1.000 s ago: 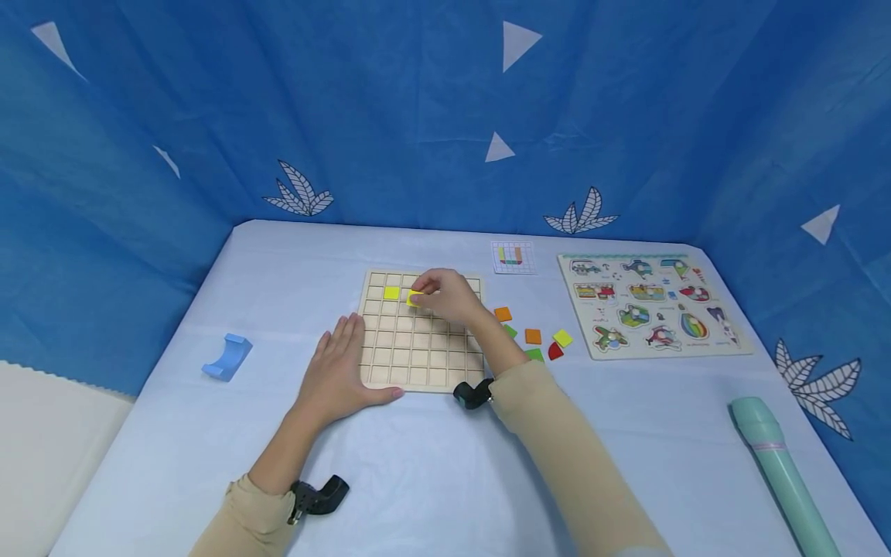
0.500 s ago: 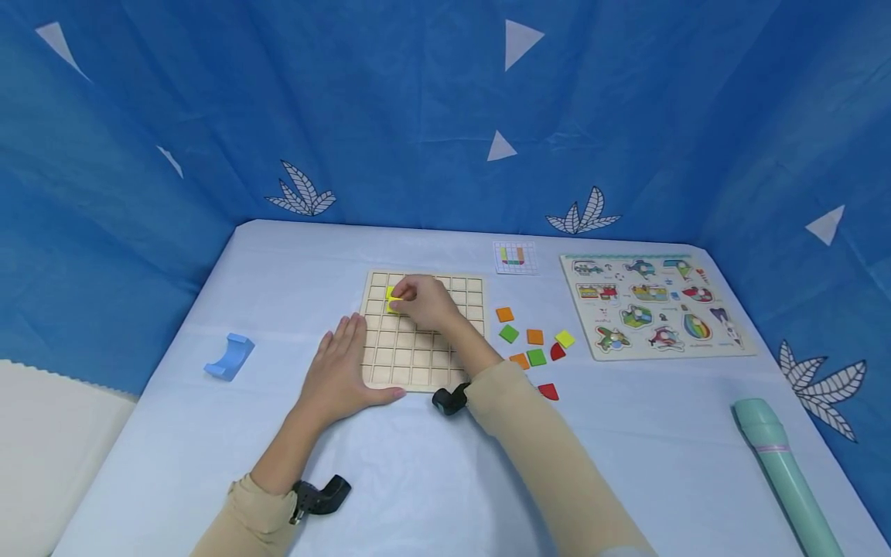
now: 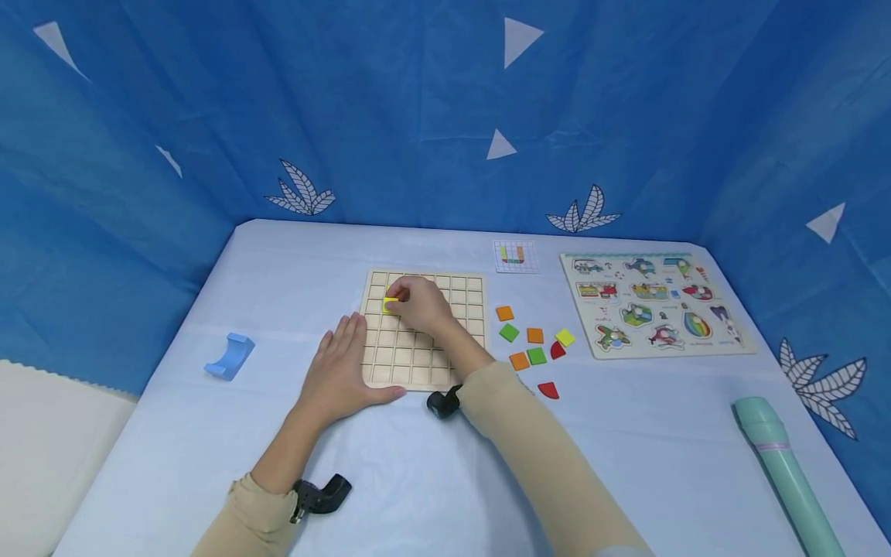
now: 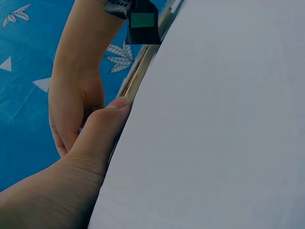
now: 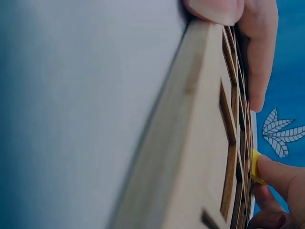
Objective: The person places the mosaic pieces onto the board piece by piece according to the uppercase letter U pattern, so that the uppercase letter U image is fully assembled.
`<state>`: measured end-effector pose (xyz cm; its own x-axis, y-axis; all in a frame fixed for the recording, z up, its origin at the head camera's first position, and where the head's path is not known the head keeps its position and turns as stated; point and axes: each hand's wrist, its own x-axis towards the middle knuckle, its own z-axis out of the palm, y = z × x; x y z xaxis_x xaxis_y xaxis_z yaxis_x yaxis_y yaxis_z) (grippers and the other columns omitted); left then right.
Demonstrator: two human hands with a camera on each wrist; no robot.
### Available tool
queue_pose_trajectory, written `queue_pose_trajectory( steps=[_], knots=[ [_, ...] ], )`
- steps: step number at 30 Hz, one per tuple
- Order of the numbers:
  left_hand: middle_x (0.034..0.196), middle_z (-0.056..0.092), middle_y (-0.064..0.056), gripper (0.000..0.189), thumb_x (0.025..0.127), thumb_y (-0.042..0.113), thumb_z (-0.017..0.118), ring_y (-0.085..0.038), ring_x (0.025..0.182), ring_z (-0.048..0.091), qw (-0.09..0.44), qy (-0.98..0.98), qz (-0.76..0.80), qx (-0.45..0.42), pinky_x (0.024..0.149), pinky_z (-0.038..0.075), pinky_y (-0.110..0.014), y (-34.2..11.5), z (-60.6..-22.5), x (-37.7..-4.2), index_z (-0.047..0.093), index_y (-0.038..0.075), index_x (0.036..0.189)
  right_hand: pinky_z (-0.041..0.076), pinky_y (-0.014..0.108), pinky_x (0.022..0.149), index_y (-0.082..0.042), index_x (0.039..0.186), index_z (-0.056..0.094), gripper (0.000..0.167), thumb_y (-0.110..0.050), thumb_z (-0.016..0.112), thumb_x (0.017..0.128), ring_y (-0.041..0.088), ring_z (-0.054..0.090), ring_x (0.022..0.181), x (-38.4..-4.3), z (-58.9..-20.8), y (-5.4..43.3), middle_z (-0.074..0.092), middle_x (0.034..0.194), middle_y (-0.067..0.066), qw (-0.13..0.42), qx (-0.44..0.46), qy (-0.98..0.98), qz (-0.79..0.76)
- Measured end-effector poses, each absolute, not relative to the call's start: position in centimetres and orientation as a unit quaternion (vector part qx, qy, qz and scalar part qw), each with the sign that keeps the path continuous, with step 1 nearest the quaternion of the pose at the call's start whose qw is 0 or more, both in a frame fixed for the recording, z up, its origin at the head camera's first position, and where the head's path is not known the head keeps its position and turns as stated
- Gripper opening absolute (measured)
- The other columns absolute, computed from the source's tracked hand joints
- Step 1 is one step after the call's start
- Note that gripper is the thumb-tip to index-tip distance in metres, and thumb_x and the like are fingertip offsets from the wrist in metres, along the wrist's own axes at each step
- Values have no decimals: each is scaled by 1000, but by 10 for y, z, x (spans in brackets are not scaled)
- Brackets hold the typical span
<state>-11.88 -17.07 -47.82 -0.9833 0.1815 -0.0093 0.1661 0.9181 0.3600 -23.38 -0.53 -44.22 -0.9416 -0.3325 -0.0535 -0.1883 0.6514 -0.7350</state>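
Note:
A wooden grid board (image 3: pixel 411 377) lies on the white-covered table. My right hand (image 3: pixel 423 306) pinches a yellow square tile (image 3: pixel 390 305) over the board's upper left cells. The right wrist view has this tile (image 5: pixel 257 167) tilted between thumb and fingertips, close over the grid. Another yellow tile is mostly hidden behind the fingers, farther up the same column. My left hand (image 3: pixel 336 381) lies with straight fingers along the board's left edge, its thumb at the near edge. In the left wrist view that thumb (image 4: pixel 97 131) touches the board's side.
Several loose orange, green, yellow and red tiles, such as a green one (image 3: pixel 509 333), lie right of the board. Behind them is a pattern card (image 3: pixel 516 267). A picture puzzle (image 3: pixel 605 309) and a mint-green microphone-shaped object (image 3: pixel 783 464) are farther right; a blue curved block (image 3: pixel 230 357) sits left.
My right hand has moved left across the board with the yellow tile, to just below the other yellow tile. My left hand stays in place.

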Motion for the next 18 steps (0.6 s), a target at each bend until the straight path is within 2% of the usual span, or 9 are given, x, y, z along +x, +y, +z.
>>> queue_pose_trajectory(
  steps=[8, 18],
  knots=[
    [167, 7, -17, 142, 63, 92, 58, -33, 156, 5, 22, 978, 189, 90, 125, 7, -53, -170, -477, -118, 6, 0, 158, 51, 27, 80, -19, 102, 75, 12, -24, 72, 92, 9, 59, 90, -232, -441, -6, 64, 99, -5, 81, -155, 917, -358],
    [167, 6, -16, 143, 63, 95, 54, -32, 156, 5, 23, 978, 188, 89, 125, 7, -53, -170, -479, -118, 6, 0, 158, 54, 28, 85, -19, 104, 79, 16, -25, 74, 90, 11, 64, 96, -231, -435, -3, 66, 105, -4, 93, -149, 925, -338]
  ],
)
